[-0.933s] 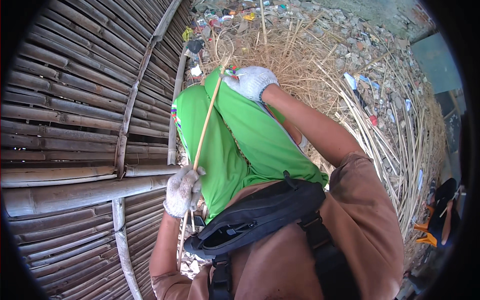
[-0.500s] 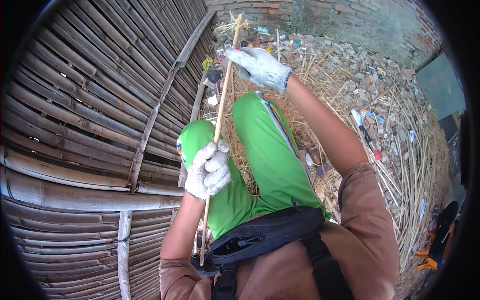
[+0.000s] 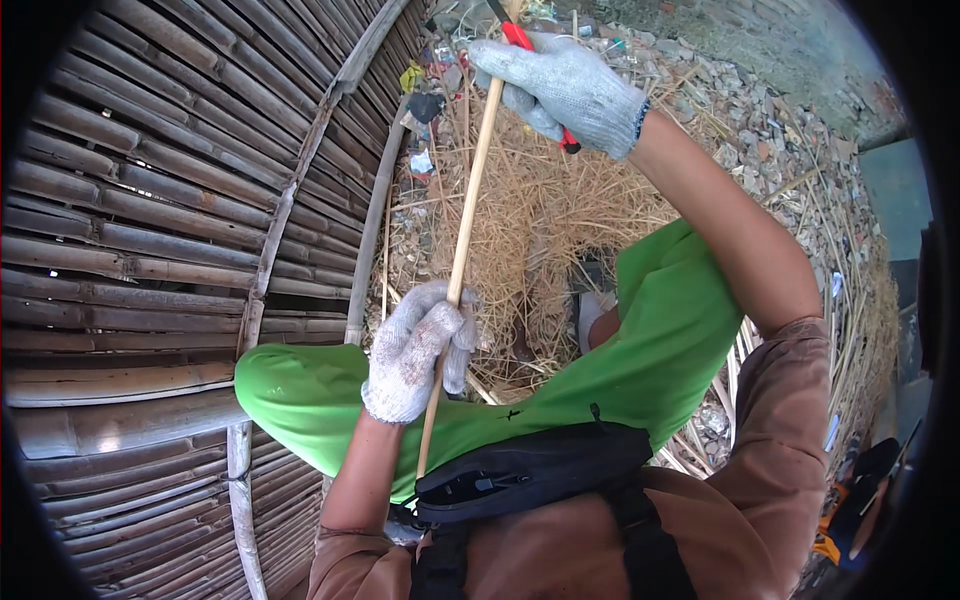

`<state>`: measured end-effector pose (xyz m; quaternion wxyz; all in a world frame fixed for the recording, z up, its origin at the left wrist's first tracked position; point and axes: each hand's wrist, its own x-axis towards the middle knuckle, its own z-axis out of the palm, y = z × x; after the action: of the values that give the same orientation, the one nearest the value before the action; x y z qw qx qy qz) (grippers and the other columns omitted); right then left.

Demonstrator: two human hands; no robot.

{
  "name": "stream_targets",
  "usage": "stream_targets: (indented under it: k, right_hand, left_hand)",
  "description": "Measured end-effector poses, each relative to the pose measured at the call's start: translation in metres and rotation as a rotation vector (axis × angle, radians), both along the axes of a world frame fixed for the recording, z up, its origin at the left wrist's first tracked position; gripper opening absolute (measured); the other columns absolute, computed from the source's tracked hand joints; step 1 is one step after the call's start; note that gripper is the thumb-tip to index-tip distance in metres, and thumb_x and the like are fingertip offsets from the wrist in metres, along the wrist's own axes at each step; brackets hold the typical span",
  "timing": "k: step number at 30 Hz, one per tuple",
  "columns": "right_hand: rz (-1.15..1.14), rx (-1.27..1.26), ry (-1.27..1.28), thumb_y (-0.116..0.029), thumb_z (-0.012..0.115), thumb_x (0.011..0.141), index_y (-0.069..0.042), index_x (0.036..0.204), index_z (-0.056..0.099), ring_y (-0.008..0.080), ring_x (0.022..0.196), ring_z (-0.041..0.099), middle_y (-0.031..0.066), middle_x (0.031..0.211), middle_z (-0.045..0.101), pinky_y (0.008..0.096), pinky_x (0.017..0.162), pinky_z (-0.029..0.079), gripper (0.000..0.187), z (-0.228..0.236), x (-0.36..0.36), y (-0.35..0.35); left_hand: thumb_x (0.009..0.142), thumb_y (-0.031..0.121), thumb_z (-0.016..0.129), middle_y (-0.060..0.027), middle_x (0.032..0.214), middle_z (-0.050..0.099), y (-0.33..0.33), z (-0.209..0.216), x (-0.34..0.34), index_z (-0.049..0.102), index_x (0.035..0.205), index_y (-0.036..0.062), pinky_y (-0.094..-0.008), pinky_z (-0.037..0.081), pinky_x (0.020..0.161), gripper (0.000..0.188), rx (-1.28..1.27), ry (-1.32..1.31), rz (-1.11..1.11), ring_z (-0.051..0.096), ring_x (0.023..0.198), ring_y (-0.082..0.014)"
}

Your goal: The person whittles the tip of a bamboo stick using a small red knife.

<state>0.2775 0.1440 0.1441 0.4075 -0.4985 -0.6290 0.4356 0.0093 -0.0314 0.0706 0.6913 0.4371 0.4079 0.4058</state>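
Observation:
A long, thin bamboo stick (image 3: pixel 470 215) slants upward from beside my waist bag, past my knees. My left hand (image 3: pixel 415 350), in a whitish, soiled knit glove, is closed around its lower part. Far up the stick, my gloved right hand (image 3: pixel 570 90) is closed on a red-handled knife (image 3: pixel 518 38). The knife's dark upper end points away from me, and its black butt shows below the palm. The stick passes against the fingers of that hand; whether the blade touches it is hidden.
A bamboo slat wall (image 3: pixel 150 230) stands close on my left. Dry straw shavings (image 3: pixel 560 200) and rubble (image 3: pixel 740 110) cover the ground ahead. Long thin strips lie at the right, near an orange-and-black object (image 3: pixel 850 510). My green-trousered legs (image 3: pixel 640 340) are spread under my arms.
My knees have moved apart, uncovering the straw between them. My right hand has shifted slightly right, and its red knife shows more clearly. The stick's frayed far end is now out of view.

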Motion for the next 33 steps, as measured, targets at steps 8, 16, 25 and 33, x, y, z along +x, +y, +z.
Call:
stream_targets:
  k: [8, 16, 25, 33]
  right_hand:
    - [0.015, -0.206, -0.010, -0.060, 0.070, 0.103, -0.007, 0.099, 0.071, 0.0060, 0.053, 0.055, 0.0000, 0.071, 0.062, 0.0262, 0.046, 0.044, 0.054, -0.047, 0.028, -0.006]
    - [0.023, -0.205, 0.050, -0.056, 0.070, 0.104, -0.006, 0.104, 0.071, 0.0052, 0.054, 0.053, -0.0018, 0.070, 0.059, 0.0256, 0.048, 0.042, 0.050, -0.038, 0.025, -0.026]
    - [-0.089, -0.189, -0.087, -0.065, 0.071, 0.100, -0.009, 0.093, 0.063, 0.0071, 0.057, 0.055, -0.0006, 0.071, 0.059, 0.0274, 0.048, 0.044, 0.056, -0.065, 0.033, -0.033]
    - [-0.685, -0.134, -0.191, -0.060, 0.067, 0.103, -0.007, 0.086, 0.069, 0.0178, 0.052, 0.054, 0.0035, 0.062, 0.059, 0.0397, 0.050, 0.044, 0.056, -0.054, 0.135, 0.064]
  left_hand:
    - [0.113, 0.026, 0.059, -0.0045, 0.069, 0.058, 0.044, -0.018, 0.040, 0.062, 0.126, -0.0075, -0.0277, 0.043, 0.040, 0.035, -0.129, -0.012, -0.098, 0.049, 0.043, -0.0127]
    - [0.112, 0.029, 0.060, -0.0010, 0.063, 0.046, 0.071, -0.043, 0.058, 0.063, 0.127, -0.0078, -0.0286, 0.034, 0.036, 0.040, -0.357, -0.621, -0.239, 0.040, 0.039, -0.0120]
    - [0.114, 0.031, 0.058, -0.0047, 0.068, 0.058, 0.063, -0.048, 0.064, 0.063, 0.129, -0.0069, -0.0277, 0.040, 0.038, 0.041, -0.234, -0.431, -0.261, 0.047, 0.041, -0.0122]
    - [0.113, 0.025, 0.061, -0.0044, 0.079, 0.066, 0.040, -0.058, 0.041, 0.066, 0.128, -0.0023, -0.0231, 0.047, 0.045, 0.031, -0.249, -0.033, -0.346, 0.057, 0.052, -0.0092]
